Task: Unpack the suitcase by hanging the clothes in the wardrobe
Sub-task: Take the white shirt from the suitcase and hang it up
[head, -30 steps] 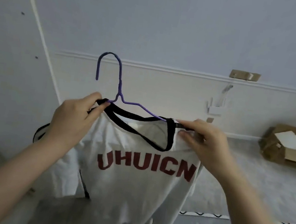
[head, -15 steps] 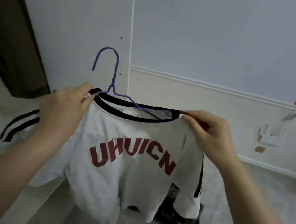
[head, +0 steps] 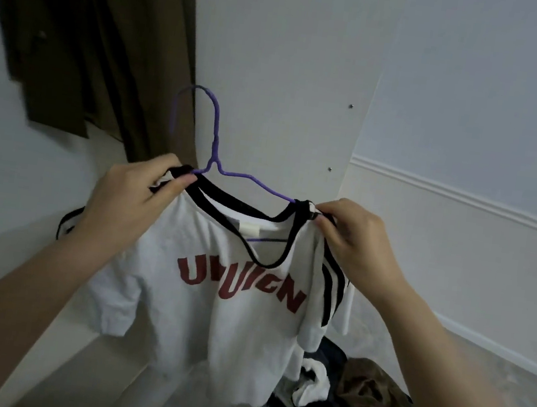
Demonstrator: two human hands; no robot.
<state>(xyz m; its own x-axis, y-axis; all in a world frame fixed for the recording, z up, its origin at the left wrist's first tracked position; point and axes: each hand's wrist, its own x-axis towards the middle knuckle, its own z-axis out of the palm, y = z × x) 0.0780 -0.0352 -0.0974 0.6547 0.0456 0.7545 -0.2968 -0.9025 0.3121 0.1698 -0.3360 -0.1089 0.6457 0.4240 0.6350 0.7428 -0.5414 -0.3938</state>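
In mid-air, in front of a white wardrobe panel (head: 285, 69), a white T-shirt (head: 221, 320) with black trim and red lettering is held up on a purple wire hanger (head: 214, 148). The hanger's hook stands above the collar, and one arm of the wire runs down into the neckline; a short length of its lower bar can be seen through the neck opening. The shirt's left shoulder is pinched between thumb and fingers of the left hand (head: 131, 199), and the right shoulder, by the end of the hanger arm, is pinched by the curled fingertips of the right hand (head: 353, 245). Black stripes are carried on both sleeves, and the shirt's body hangs free below.

To the left of the panel, a dark brown garment (head: 87, 36) is seen hanging, apparently inside the wardrobe, though its top is cut off by the frame. Below it, a pale ledge or base board (head: 48, 338) runs along the lower left. On the pale floor (head: 484, 371) at the lower right, a heap of clothes (head: 361, 396) is piled: dark, white and olive-brown pieces, blurred. The right side is closed by a pale blue-grey wall (head: 486, 95) with a white moulding (head: 466, 195) across it.
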